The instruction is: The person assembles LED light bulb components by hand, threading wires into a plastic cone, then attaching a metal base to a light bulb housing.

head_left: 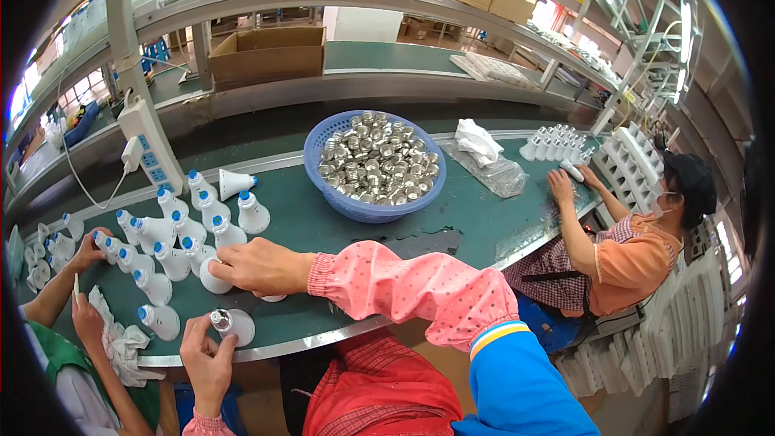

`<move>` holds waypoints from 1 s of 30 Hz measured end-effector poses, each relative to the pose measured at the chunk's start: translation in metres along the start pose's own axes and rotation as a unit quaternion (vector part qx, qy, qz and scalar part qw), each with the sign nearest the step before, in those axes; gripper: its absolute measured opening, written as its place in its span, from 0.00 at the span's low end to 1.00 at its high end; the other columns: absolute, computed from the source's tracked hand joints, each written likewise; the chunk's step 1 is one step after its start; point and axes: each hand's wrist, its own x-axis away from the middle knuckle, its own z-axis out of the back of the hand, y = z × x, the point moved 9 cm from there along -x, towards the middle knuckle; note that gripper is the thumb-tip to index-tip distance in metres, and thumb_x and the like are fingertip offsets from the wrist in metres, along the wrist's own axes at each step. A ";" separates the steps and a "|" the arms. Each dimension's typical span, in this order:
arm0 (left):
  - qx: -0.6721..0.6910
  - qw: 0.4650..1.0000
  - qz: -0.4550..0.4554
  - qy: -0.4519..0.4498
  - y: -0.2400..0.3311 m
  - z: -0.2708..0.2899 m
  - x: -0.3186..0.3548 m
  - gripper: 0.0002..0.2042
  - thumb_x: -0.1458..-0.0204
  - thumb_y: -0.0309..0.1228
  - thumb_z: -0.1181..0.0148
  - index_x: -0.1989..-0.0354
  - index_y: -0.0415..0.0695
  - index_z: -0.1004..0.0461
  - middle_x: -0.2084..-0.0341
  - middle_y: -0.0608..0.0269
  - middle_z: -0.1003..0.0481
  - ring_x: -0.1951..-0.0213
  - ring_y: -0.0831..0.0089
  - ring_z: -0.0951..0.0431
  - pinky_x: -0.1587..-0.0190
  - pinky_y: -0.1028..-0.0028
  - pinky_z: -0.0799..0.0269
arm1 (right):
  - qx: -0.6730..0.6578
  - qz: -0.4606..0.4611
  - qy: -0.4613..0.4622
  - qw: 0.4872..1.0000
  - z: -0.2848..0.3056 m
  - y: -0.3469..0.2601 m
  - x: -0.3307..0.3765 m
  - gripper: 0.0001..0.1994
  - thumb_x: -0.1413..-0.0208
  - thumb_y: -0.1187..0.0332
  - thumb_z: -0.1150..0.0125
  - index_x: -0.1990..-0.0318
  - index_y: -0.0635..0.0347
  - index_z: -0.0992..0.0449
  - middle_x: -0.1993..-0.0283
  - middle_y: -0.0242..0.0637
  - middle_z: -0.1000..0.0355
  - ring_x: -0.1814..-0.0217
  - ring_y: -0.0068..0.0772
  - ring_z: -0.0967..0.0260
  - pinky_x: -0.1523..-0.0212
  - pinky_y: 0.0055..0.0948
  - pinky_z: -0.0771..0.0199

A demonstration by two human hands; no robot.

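Note:
My left hand [206,363] is closed round a white bulb housing [240,326] at the table's near edge; a silvery metal piece [219,319] shows at its narrow end. Farther in, my right hand [266,265] has its fingers closed on another white bulb housing [213,278], mostly covered by the hand. Beside these, several white bulb housings [153,232] with blue tips stand in a loose group on the green table; one [236,183] lies on its side. Part of a white rim [274,298] peeks out below my right wrist.
A blue plastic basket [375,211] heaped with metal screw caps [375,157] stands at mid-table. At left, a co-worker's hand [89,252] touches a housing, near a white cloth [121,339]. A co-worker [626,254] handles white parts at right. A power strip [152,149] stands behind.

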 end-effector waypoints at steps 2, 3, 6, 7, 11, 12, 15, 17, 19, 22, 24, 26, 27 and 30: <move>-0.006 1.000 -0.005 0.028 -0.007 0.014 0.002 0.17 0.55 0.19 0.32 0.54 0.34 0.24 0.61 0.61 0.26 0.81 0.83 0.38 0.79 0.80 0.45 | 0.006 -0.007 0.006 1.000 0.010 0.003 0.009 0.28 0.59 0.76 0.32 0.47 0.62 0.33 0.59 0.42 0.31 0.57 0.44 0.25 0.67 0.39 0.21; -0.030 0.999 -0.032 0.014 -0.005 0.019 0.003 0.20 0.55 0.19 0.32 0.51 0.35 0.24 0.59 0.60 0.25 0.81 0.84 0.37 0.78 0.80 0.44 | 0.005 -0.015 0.015 1.000 0.017 0.004 0.012 0.28 0.59 0.76 0.32 0.47 0.62 0.33 0.58 0.41 0.32 0.57 0.45 0.25 0.67 0.39 0.21; -0.032 0.999 -0.021 0.010 0.027 -0.005 -0.004 0.25 0.56 0.20 0.31 0.45 0.36 0.26 0.56 0.59 0.24 0.81 0.84 0.37 0.79 0.80 0.43 | 0.013 -0.059 0.028 0.998 0.040 0.014 0.038 0.28 0.60 0.78 0.33 0.47 0.61 0.33 0.59 0.40 0.32 0.56 0.45 0.24 0.67 0.39 0.20; -0.005 1.000 -0.013 -0.013 0.026 -0.013 -0.008 0.29 0.56 0.20 0.30 0.41 0.37 0.28 0.55 0.58 0.24 0.81 0.83 0.38 0.79 0.79 0.43 | 0.012 -0.077 0.027 0.997 0.052 0.016 0.045 0.27 0.60 0.78 0.31 0.49 0.61 0.32 0.58 0.41 0.31 0.55 0.46 0.24 0.65 0.40 0.20; 0.001 0.997 -0.054 -0.055 0.041 -0.032 -0.013 0.25 0.58 0.23 0.28 0.47 0.37 0.23 0.56 0.58 0.23 0.82 0.82 0.38 0.79 0.79 0.43 | -0.006 -0.139 0.064 0.988 0.114 0.008 0.084 0.25 0.56 0.80 0.32 0.48 0.60 0.31 0.58 0.42 0.30 0.55 0.49 0.24 0.63 0.41 0.21; -0.014 0.997 -0.054 -0.059 0.044 -0.035 -0.013 0.24 0.59 0.23 0.28 0.48 0.37 0.23 0.57 0.58 0.23 0.82 0.83 0.38 0.80 0.79 0.43 | 0.005 -0.146 0.065 0.987 0.129 0.006 0.097 0.25 0.56 0.80 0.32 0.48 0.60 0.31 0.58 0.42 0.30 0.55 0.49 0.24 0.63 0.41 0.21; -0.057 0.992 -0.086 -0.078 0.060 -0.042 -0.008 0.23 0.62 0.23 0.27 0.52 0.38 0.22 0.56 0.59 0.23 0.81 0.83 0.37 0.80 0.79 0.44 | -0.002 -0.239 0.132 0.962 0.176 0.008 0.150 0.20 0.49 0.78 0.32 0.47 0.59 0.28 0.61 0.42 0.28 0.62 0.47 0.23 0.64 0.39 0.22; -0.086 0.986 -0.057 -0.129 0.072 -0.050 -0.008 0.23 0.64 0.23 0.26 0.54 0.39 0.23 0.55 0.57 0.24 0.78 0.75 0.29 0.77 0.75 0.36 | 0.033 -0.295 0.157 0.942 0.208 0.007 0.194 0.19 0.50 0.78 0.32 0.49 0.60 0.27 0.60 0.43 0.26 0.61 0.47 0.23 0.63 0.39 0.22; -0.124 0.975 -0.142 -0.115 0.076 -0.055 -0.010 0.24 0.64 0.24 0.26 0.54 0.39 0.24 0.55 0.56 0.25 0.74 0.68 0.25 0.72 0.69 0.32 | 0.081 -0.363 0.187 0.909 0.238 0.009 0.235 0.18 0.51 0.80 0.31 0.51 0.61 0.25 0.59 0.44 0.25 0.60 0.47 0.22 0.61 0.38 0.21; -0.183 0.960 -0.167 -0.126 0.093 -0.061 -0.012 0.27 0.65 0.28 0.24 0.52 0.42 0.24 0.55 0.51 0.26 0.63 0.48 0.20 0.59 0.55 0.26 | 0.156 -0.453 0.169 0.861 0.263 0.023 0.295 0.16 0.52 0.80 0.33 0.54 0.62 0.25 0.58 0.47 0.23 0.59 0.51 0.22 0.60 0.40 0.21; -0.332 0.905 -0.172 -0.203 0.104 -0.080 -0.017 0.27 0.65 0.31 0.22 0.53 0.43 0.24 0.55 0.52 0.27 0.63 0.49 0.19 0.61 0.57 0.26 | 0.179 -0.491 0.143 0.840 0.272 0.042 0.332 0.15 0.51 0.80 0.33 0.55 0.62 0.25 0.58 0.47 0.23 0.58 0.53 0.22 0.59 0.43 0.22; -0.394 0.871 -0.189 -0.225 0.117 -0.095 -0.022 0.25 0.65 0.32 0.22 0.56 0.43 0.24 0.53 0.53 0.27 0.64 0.51 0.18 0.64 0.58 0.26 | 0.199 -0.525 0.118 0.819 0.273 0.068 0.362 0.15 0.51 0.79 0.34 0.55 0.62 0.26 0.57 0.48 0.23 0.57 0.55 0.23 0.58 0.45 0.23; -0.457 0.827 -0.205 -0.255 0.119 -0.107 -0.023 0.22 0.64 0.32 0.22 0.58 0.43 0.23 0.54 0.54 0.26 0.66 0.54 0.18 0.66 0.59 0.27 | 0.216 -0.536 0.104 0.809 0.272 0.082 0.374 0.14 0.50 0.78 0.34 0.55 0.62 0.26 0.57 0.48 0.23 0.57 0.57 0.23 0.57 0.47 0.24; -0.554 0.741 -0.245 -0.289 0.104 -0.131 -0.020 0.15 0.60 0.31 0.26 0.63 0.44 0.23 0.57 0.56 0.25 0.68 0.60 0.17 0.69 0.62 0.27 | 0.230 -0.545 0.088 0.801 0.259 0.118 0.399 0.15 0.49 0.77 0.34 0.53 0.61 0.26 0.57 0.49 0.23 0.55 0.59 0.24 0.55 0.50 0.25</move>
